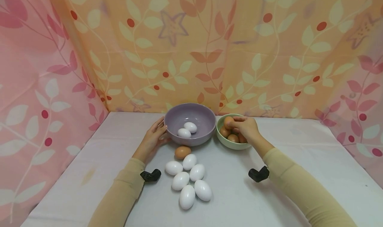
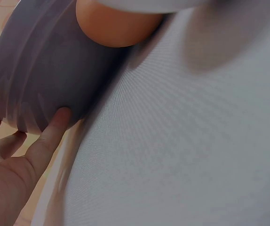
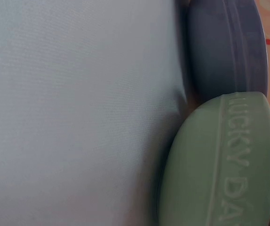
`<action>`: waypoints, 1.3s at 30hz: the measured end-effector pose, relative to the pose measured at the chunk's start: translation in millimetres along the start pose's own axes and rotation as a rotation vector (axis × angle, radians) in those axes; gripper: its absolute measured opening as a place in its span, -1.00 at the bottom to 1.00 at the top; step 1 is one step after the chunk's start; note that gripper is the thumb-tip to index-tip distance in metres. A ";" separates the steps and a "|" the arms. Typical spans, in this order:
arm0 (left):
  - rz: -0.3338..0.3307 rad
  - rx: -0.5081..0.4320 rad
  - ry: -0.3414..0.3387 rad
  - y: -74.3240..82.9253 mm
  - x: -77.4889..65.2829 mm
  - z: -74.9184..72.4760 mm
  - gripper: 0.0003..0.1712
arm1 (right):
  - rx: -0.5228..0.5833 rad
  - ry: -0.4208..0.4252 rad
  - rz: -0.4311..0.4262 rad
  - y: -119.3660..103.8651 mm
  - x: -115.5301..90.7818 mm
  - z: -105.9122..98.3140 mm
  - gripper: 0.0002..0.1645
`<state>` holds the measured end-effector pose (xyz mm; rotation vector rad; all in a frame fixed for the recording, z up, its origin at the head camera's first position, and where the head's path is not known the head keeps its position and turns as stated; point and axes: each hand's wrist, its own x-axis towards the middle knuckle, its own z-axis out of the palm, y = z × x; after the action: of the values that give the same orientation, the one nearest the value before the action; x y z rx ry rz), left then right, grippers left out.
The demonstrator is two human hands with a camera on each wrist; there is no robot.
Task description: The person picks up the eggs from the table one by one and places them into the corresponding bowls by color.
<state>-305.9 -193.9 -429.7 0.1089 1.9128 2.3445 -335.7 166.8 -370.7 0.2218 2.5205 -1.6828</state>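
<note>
My left hand rests against the left side of a purple bowl, its fingers spread along the wall; the left wrist view shows fingertips touching the bowl. Two white eggs lie inside. At the light green bowl, my right hand pinches a brown egg between thumb and fingers, over other brown eggs in that bowl. In the right wrist view the green bowl hides the egg and most of the hand.
One brown egg lies just in front of the purple bowl. Several white eggs are grouped nearer on the white tablecloth. Both bowls stand side by side near the patterned curtain at the back.
</note>
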 end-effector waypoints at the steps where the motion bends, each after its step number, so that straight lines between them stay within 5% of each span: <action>1: -0.001 -0.003 0.002 -0.1 0.1 0.0 -0.28 | -0.002 0.001 0.000 0.2 0.5 -0.1 -0.30; 39: -0.019 -0.032 0.021 -0.3 -0.3 0.9 -0.29 | -0.146 0.020 -0.086 3.6 13.3 -5.7 -0.38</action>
<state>-305.5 -193.0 -429.9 0.0630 1.8759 2.3722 -348.2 174.3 -374.0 0.1201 2.6892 -1.5221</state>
